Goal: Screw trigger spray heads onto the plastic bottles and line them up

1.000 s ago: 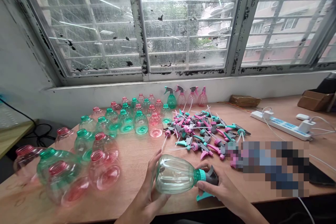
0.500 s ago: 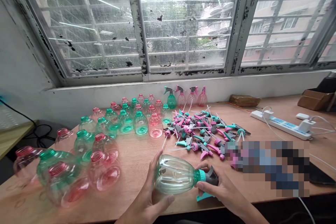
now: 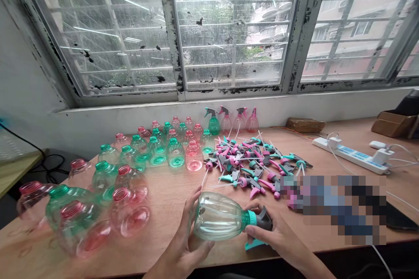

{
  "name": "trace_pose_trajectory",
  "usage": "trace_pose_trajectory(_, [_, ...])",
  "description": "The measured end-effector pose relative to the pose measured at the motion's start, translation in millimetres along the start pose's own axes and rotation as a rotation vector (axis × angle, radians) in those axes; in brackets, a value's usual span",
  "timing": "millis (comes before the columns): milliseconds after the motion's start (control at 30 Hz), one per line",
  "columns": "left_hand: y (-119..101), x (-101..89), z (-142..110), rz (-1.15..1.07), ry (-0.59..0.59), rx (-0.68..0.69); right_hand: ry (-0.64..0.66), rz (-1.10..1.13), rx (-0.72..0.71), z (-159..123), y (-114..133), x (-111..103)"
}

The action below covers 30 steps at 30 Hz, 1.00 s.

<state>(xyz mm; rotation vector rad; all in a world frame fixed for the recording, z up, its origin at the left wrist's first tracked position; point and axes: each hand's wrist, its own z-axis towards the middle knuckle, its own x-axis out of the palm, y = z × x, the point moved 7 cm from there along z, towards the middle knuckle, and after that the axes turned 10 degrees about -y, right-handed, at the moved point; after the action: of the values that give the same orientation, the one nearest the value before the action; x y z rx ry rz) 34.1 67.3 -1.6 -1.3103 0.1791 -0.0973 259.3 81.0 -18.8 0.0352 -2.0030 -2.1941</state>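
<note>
A clear green spray bottle lies on its side in the air near the table's front edge, its neck pointing right. My left hand is wrapped around the bottle's base end, thumb below and fingers behind. At the neck, my right hand grips the grey and teal spray head, whose teal collar sits on the bottle's mouth. The teal trigger points down beneath my right fingers. Beyond the hands lies a heap of pink, teal and grey spray heads with thin white tubes.
Several open pink and green bottles stand on the left of the table. By the wall are several bottles with spray heads. A power strip, a brown package and a cardboard box lie right. One patch is pixelated.
My left fingers and thumb have shifted slightly on the bottle, which looks slightly rotated. My right hand stays in place on the spray head.
</note>
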Motion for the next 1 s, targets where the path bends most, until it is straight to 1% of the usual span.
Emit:
trace_pose_trajectory(167, [-2.0,2.8,0.6,-0.059,0.021,-0.020,0.005,0.008,0.005,-0.9,0.4,-0.4])
trace_pose_trajectory(300, [-4.0,3.5,0.1,-0.004,0.048,-0.024,0.002,0.009,0.016,-0.5,0.7,-0.6])
trace_pose_trajectory(400, [-2.9,0.9,-1.5,0.057,0.030,-0.021,0.000,0.020,0.015,-0.5,-0.3,-0.9])
trace_pose_trajectory(533, [-0.3,-0.6,-3.4,0.055,0.044,-0.038,0.017,0.033,0.005,-1.4,-2.4,0.0])
trace_pose_trajectory(700, [-3.6,0.7,-0.6,0.034,0.082,-0.008,0.015,0.044,0.004,-0.8,-2.8,-0.7])
trace_pose_trajectory(833, [-1.5,0.3,3.0,-0.060,0.030,0.024,0.007,0.053,0.017,0.8,-2.4,-2.0])
trace_pose_trajectory(1000, [-1.0,-0.1,2.3,-0.037,-0.025,0.045,0.003,0.059,0.018,1.1,-1.4,-1.7])
